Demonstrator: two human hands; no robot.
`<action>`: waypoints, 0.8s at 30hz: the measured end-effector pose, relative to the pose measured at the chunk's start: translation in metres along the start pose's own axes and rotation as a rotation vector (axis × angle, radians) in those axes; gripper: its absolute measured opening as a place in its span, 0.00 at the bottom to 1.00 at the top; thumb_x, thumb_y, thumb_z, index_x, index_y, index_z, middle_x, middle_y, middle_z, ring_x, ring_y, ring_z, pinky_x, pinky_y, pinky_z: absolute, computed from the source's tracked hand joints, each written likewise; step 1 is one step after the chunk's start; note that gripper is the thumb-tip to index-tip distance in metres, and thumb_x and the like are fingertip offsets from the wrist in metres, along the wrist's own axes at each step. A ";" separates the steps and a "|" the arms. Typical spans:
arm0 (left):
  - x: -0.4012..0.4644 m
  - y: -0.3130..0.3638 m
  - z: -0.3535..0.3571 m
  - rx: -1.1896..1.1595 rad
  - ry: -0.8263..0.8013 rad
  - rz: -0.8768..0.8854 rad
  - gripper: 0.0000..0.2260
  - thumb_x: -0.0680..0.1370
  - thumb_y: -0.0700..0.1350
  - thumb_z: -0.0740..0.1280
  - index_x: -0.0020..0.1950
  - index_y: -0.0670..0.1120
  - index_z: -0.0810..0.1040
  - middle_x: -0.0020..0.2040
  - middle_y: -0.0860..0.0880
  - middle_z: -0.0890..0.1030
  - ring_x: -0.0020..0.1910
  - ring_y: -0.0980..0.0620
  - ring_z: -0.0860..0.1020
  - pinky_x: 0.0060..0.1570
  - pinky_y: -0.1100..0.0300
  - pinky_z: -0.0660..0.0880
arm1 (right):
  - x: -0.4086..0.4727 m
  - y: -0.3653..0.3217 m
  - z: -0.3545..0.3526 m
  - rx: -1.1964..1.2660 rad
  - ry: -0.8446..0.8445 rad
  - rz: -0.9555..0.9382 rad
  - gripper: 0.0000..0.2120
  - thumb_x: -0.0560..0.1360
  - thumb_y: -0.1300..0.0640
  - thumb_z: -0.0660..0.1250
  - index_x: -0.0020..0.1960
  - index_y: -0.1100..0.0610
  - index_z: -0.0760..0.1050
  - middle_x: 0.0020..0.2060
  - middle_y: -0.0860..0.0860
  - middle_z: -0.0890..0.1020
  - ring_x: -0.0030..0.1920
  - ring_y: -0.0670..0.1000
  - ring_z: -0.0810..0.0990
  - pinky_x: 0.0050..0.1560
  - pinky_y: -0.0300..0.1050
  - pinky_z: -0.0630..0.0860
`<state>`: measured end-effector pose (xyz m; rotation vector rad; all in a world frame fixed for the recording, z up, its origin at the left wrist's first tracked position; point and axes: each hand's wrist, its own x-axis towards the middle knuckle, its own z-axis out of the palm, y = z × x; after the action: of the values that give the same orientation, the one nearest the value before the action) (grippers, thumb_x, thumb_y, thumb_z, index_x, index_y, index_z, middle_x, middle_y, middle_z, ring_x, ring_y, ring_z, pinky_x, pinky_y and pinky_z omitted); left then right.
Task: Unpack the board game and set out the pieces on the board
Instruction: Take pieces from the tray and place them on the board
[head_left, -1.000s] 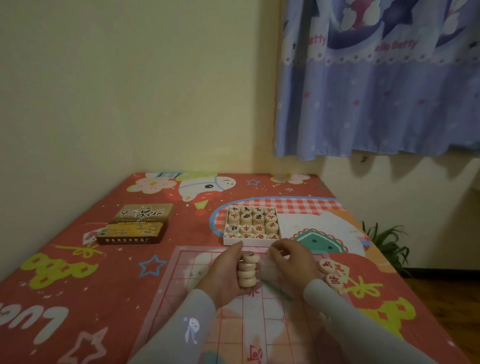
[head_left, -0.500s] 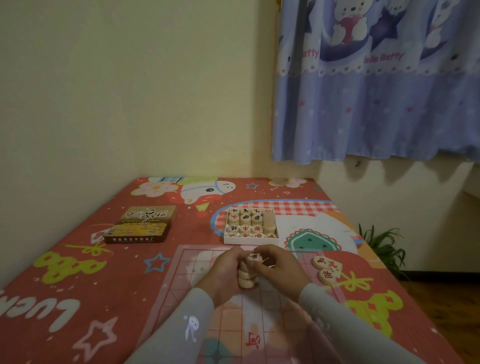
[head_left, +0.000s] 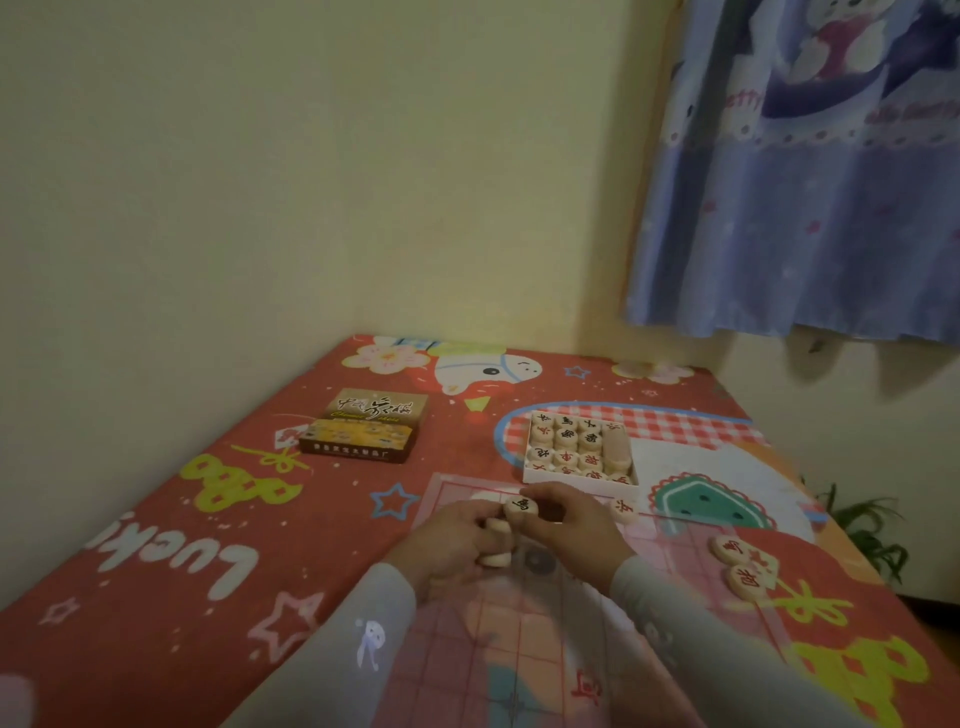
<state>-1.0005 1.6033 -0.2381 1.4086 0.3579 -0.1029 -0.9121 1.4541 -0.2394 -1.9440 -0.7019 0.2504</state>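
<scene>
Low in the middle of the frame, I am watching the left hand (head_left: 449, 540) curling round a short stack of pieces (head_left: 496, 545), while the right hand (head_left: 569, 525) is pinching the top piece (head_left: 521, 506), black character up, with its fingers bent over it. I am reading this as the unpacking step partway through: pieces are being taken off the stack one at a time for the board (head_left: 519, 649), which is lying under both wrists on the red tablecloth (head_left: 156, 545). Next, I judge, the right hand needs to lift that piece clear and set it squarely on a grid crossing without toppling the rest. One piece (head_left: 625, 509) is sitting just right of the hands, two more (head_left: 737, 566) off the board's right edge. Above the hands, the white tray (head_left: 579, 449) is holding most of the pieces; the box lid (head_left: 366, 426) is lying well to its left. How many pieces the stack is holding I cannot tell, as fingers are covering it, and the board's near edge is cut off by the frame.
</scene>
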 end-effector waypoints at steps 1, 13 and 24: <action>0.000 0.000 -0.010 0.003 0.075 0.007 0.17 0.75 0.30 0.65 0.62 0.43 0.77 0.55 0.42 0.80 0.50 0.48 0.81 0.50 0.53 0.79 | 0.004 -0.003 0.007 0.000 0.017 0.001 0.16 0.71 0.51 0.73 0.57 0.52 0.78 0.48 0.46 0.82 0.49 0.43 0.80 0.48 0.33 0.74; -0.006 0.001 -0.099 0.129 0.502 0.159 0.25 0.72 0.28 0.68 0.68 0.40 0.71 0.58 0.44 0.78 0.53 0.48 0.78 0.44 0.60 0.75 | 0.058 -0.011 0.076 -0.336 -0.028 -0.028 0.19 0.74 0.51 0.69 0.64 0.52 0.76 0.57 0.47 0.82 0.55 0.47 0.78 0.54 0.38 0.72; -0.003 -0.004 -0.109 0.198 0.479 0.139 0.25 0.73 0.29 0.68 0.68 0.42 0.72 0.57 0.47 0.78 0.52 0.52 0.78 0.40 0.67 0.76 | 0.079 -0.005 0.106 -0.496 -0.075 -0.141 0.12 0.73 0.43 0.66 0.52 0.47 0.79 0.47 0.45 0.83 0.48 0.48 0.79 0.50 0.46 0.76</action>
<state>-1.0241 1.7086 -0.2539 1.6454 0.6556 0.3269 -0.8993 1.5808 -0.2752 -2.3462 -1.0196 0.0631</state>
